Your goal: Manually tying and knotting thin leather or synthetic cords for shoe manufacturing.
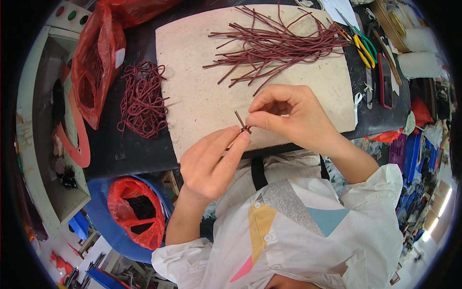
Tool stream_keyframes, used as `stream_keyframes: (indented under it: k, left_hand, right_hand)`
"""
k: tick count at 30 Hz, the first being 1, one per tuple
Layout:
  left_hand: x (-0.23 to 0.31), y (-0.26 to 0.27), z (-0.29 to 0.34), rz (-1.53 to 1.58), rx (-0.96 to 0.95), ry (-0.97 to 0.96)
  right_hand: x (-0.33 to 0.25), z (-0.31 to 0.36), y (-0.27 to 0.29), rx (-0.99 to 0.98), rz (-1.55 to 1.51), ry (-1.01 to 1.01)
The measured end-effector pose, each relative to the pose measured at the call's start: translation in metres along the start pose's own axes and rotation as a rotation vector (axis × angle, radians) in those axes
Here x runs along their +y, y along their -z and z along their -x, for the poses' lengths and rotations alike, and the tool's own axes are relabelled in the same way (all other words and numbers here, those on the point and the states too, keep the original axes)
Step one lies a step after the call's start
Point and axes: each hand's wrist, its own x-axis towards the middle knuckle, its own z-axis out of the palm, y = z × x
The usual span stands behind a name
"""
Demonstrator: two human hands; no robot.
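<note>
I pinch maroon cord piece (242, 123) between left hand (211, 161) and right hand (288, 115) | light, limp, likely slick | I grip near knot.

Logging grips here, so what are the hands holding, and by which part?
Both hands, left hand and right hand, pinch one short dark-red cord piece at its knotted lower end, fingertips meeting there.

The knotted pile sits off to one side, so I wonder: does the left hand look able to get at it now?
Probably yes, once freed. The left hand is pinching a short cord piece with the right hand. Bare dark tabletop lies between it and the knotted pile.
</note>
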Motion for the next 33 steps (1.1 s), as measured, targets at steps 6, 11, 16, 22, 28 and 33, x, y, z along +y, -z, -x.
stream_keyframes:
  k: [6, 11, 16, 22, 28, 33]
  left_hand:
    - [0.008, 0.003, 0.004, 1.039, 0.085, 1.101]
    - [0.005, 0.003, 0.005, 1.287, 0.097, 1.283]
    - [0.006, 0.002, 0.005, 1.197, 0.109, 1.243]
    - [0.007, -0.001, 0.007, 1.125, 0.127, 1.192]
    - [0.009, -0.005, 0.01, 0.976, 0.143, 1.073]
    - [0.007, -0.007, 0.01, 1.085, 0.195, 1.138]
  right_hand:
    - [0.0, 0.003, -0.009, 0.093, 0.009, 0.182]
    - [0.002, 0.004, -0.012, 0.08, 0.046, 0.284]
    - [0.003, 0.005, -0.018, 0.135, 0.039, 0.265]
    - [0.004, 0.006, -0.019, 0.128, 0.12, 0.28]
    - [0.003, 0.003, -0.011, -0.004, 0.532, 0.408]
    - [0.017, 0.007, -0.024, 0.129, -0.002, 0.19]
